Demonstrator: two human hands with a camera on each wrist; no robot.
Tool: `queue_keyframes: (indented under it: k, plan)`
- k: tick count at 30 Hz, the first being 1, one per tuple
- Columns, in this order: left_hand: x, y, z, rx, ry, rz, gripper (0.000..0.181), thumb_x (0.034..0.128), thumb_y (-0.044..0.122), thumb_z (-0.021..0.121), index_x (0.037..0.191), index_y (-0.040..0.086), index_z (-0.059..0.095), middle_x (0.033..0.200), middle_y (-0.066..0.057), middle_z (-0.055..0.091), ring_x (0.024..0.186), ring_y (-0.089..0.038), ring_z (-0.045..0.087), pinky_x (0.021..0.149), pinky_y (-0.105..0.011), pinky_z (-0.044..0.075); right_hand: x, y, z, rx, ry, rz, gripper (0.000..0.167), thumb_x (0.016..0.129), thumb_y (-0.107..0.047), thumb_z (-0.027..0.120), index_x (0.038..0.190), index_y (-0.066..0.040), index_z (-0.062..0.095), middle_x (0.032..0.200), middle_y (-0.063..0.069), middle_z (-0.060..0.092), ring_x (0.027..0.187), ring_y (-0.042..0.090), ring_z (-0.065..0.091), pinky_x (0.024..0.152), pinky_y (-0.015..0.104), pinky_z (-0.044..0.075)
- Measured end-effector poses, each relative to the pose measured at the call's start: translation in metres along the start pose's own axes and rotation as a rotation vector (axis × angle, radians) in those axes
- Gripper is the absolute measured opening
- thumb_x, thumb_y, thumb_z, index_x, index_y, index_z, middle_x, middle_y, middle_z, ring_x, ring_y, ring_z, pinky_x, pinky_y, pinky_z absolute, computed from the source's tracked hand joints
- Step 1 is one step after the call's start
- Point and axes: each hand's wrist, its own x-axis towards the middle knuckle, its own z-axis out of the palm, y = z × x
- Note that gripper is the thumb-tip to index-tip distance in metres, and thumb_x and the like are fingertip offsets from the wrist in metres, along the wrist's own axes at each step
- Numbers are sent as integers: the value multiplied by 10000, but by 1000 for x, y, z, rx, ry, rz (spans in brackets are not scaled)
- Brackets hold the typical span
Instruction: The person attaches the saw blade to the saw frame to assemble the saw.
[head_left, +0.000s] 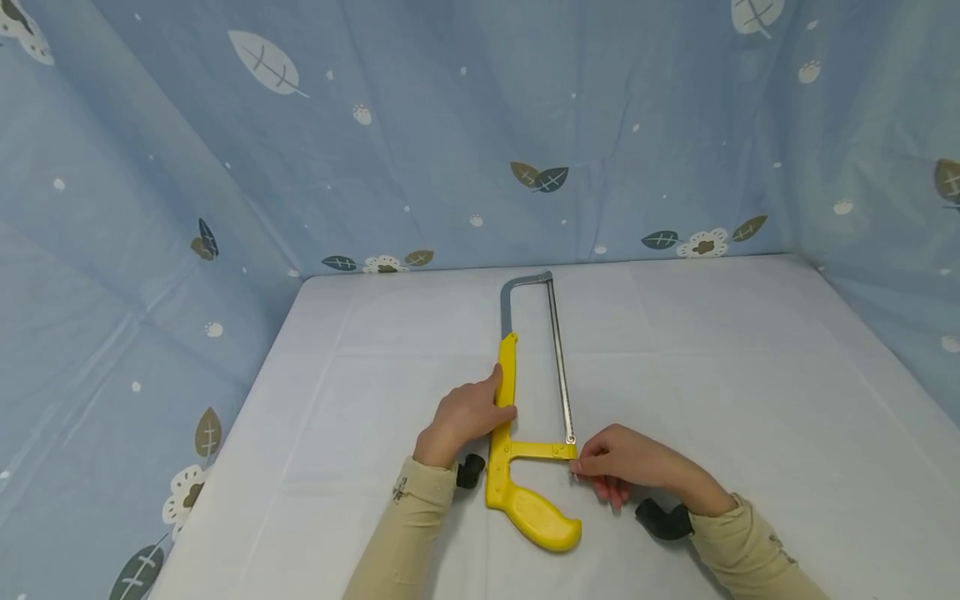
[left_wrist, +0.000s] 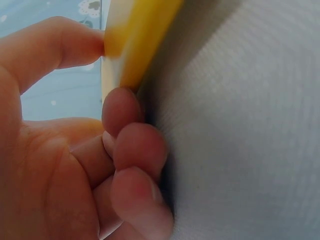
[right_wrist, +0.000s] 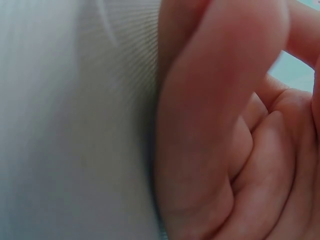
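Note:
A hacksaw with a yellow frame (head_left: 507,375) and yellow handle (head_left: 542,518) lies on the white table, its grey curved end away from the person. The left hand (head_left: 467,412) grips the long yellow bar; in the left wrist view the thumb and fingers of that hand (left_wrist: 75,150) hold the yellow edge (left_wrist: 145,40). The right hand (head_left: 630,458) pinches a small metal piece (head_left: 574,477) at the near end of the blade (head_left: 560,358), beside the yellow crossbar (head_left: 542,451). In the right wrist view, the right hand's curled fingers (right_wrist: 200,120) hide that piece.
The white cloth-covered table (head_left: 720,358) extends around the saw. Blue patterned fabric (head_left: 450,125) hangs behind it and at both sides. A black wrist-worn device shows beside the left wrist (head_left: 471,472), and another beside the right wrist (head_left: 663,520).

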Motion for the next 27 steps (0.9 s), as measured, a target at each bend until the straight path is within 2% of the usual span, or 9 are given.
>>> queue_keyframes:
  k: [6,14,27]
  plan:
    - [0,1,-1,2,3,2,752,809,404,525,1433,142,197,702,-21,507,610,-178,461,527,-294,331,1,0,1,-11,8,-9,337,844,-359,576,709,-57,642,522,49,545,397,171,514,399,289,415]
    - [1,0,0,6,0,-3,749,812,406,523,1433,141,198,767,-7,518,662,-183,478,555,-297,348,0,-1,2,-30,10,11,343,837,-366,584,698,-56,630,525,25,541,399,147,506,401,272,406]
    - [2,-1,3,13,0,-8,754,814,414,519,1436,153,183,725,-12,507,614,-181,464,540,-296,341,0,1,1,-12,-20,-21,313,850,-332,576,725,-52,636,547,53,562,405,159,518,398,263,398]
